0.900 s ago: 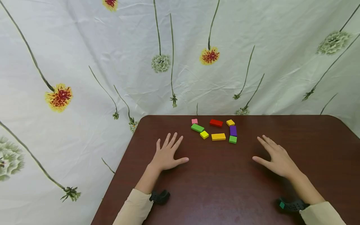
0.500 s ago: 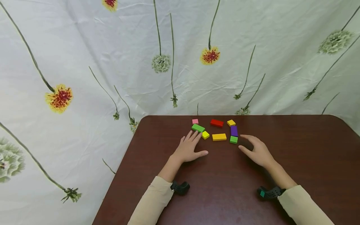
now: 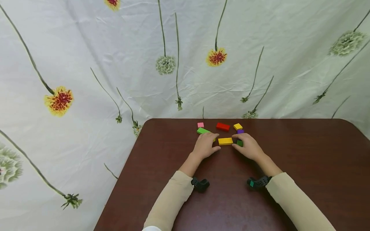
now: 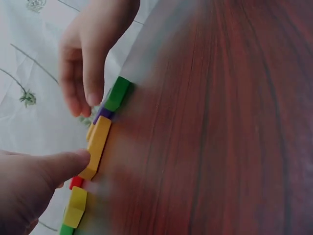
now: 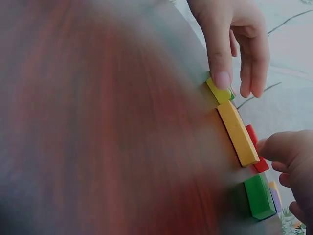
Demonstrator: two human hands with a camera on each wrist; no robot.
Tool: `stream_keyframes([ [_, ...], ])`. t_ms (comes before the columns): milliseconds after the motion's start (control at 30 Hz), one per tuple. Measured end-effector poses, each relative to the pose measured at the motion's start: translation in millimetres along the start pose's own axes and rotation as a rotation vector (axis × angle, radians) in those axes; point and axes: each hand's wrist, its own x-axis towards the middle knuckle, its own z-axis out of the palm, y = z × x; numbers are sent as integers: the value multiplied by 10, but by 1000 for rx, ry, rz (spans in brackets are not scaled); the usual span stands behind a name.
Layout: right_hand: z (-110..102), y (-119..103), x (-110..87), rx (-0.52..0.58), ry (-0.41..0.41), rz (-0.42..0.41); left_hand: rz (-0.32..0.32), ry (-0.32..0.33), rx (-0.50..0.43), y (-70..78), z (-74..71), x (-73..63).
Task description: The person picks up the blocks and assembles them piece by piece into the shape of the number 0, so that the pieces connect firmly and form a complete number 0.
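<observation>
My left hand point(image 3: 204, 145) and right hand point(image 3: 249, 147) hover at the two ends of an orange-yellow oblong block point(image 3: 225, 141), thumbs toward me. Their fingers are bent loosely and no block is visibly gripped. A small yellow block point(image 4: 76, 208) lies by the left hand, mostly covered by it in the head view. Near the right hand sits a green block point(image 5: 259, 197), half hidden in the head view, with a purple block point(image 3: 240, 131) behind it. In the left wrist view the left thumb point(image 4: 73, 164) overlaps the orange-yellow block; contact is unclear.
Farther back on the dark wooden table point(image 3: 225, 199) lie a red block point(image 3: 223, 126), a small orange-yellow block point(image 3: 238, 126), a pink block point(image 3: 200, 124) and a long green block point(image 3: 203, 130). A flower-print cloth point(image 3: 130, 57) hangs behind the table's far edge.
Both hands have moved inward and forward from wide apart to either side of the orange-yellow oblong block. Their spread fingers have bent. The blocks appear to lie where they were.
</observation>
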Motion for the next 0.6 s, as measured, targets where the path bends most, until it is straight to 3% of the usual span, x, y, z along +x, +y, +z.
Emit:
stream_keyframes([
  [600, 59, 72, 215, -94, -119, -37, -31, -44, 65, 36, 120, 163],
])
